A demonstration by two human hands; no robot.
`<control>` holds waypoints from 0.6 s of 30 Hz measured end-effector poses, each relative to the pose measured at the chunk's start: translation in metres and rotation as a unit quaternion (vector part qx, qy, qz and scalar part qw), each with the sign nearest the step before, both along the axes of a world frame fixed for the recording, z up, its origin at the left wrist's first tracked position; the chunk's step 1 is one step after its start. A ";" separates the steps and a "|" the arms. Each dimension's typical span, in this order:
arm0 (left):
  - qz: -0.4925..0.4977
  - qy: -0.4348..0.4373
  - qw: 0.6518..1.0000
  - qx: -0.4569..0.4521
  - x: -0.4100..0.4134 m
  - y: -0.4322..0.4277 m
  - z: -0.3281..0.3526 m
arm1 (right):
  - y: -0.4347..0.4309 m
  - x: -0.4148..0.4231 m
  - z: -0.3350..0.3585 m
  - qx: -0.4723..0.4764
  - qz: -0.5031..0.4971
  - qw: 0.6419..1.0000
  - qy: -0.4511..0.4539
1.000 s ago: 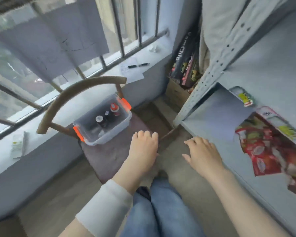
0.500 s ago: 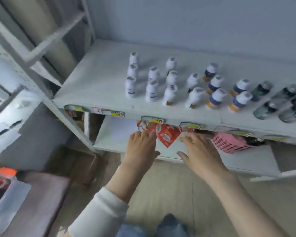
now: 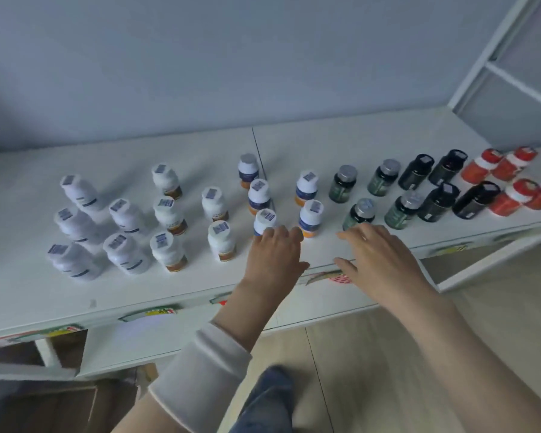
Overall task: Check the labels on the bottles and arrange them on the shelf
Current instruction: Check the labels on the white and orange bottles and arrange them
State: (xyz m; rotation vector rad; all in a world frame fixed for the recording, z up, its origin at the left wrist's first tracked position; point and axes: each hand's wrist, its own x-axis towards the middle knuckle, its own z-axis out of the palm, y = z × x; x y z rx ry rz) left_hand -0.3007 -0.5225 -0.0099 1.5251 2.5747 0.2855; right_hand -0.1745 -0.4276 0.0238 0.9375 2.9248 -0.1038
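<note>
Several bottles stand in rows on a white shelf [image 3: 28,285]. White bottles [image 3: 122,251] fill the left. White bottles with blue and orange labels [image 3: 310,215] stand in the middle. Green bottles [image 3: 342,184], black bottles [image 3: 439,198] and red bottles [image 3: 512,193] follow to the right. My left hand [image 3: 274,254] hovers over the shelf's front, fingers relaxed, fingertips right by a blue-labelled bottle [image 3: 263,220]. My right hand [image 3: 378,254] is spread flat beside it, just in front of a green bottle [image 3: 359,215]. Neither hand holds anything.
A grey wall [image 3: 231,57] backs the shelf. A white frame upright [image 3: 494,48] rises at the right. Price tags [image 3: 147,314] line the shelf's front edge, with a lower shelf [image 3: 132,342] beneath. Wooden floor [image 3: 388,370] and my blue trouser leg [image 3: 269,398] lie below.
My view has swung from the chair and plastic box by the window up to the bottle shelf. Both hands have risen from below the shelf edge to over the shelf top.
</note>
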 end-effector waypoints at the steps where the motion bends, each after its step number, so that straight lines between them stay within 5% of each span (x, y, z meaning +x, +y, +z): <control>1: -0.002 -0.006 1.000 0.005 -0.006 0.013 -0.001 | 0.009 -0.004 0.002 0.002 -0.004 1.000 -0.003; 12: 0.026 -0.013 0.999 -0.016 -0.040 0.109 -0.039 | 0.088 -0.023 -0.008 -0.040 -0.003 0.999 0.028; 16: 0.102 -0.162 0.975 0.114 -0.044 0.104 -0.034 | 0.114 -0.020 -0.018 -0.121 0.005 0.982 0.148; 18: 0.170 -0.303 0.911 0.220 -0.043 0.092 -0.021 | 0.122 -0.019 -0.019 -0.240 -0.027 0.943 0.230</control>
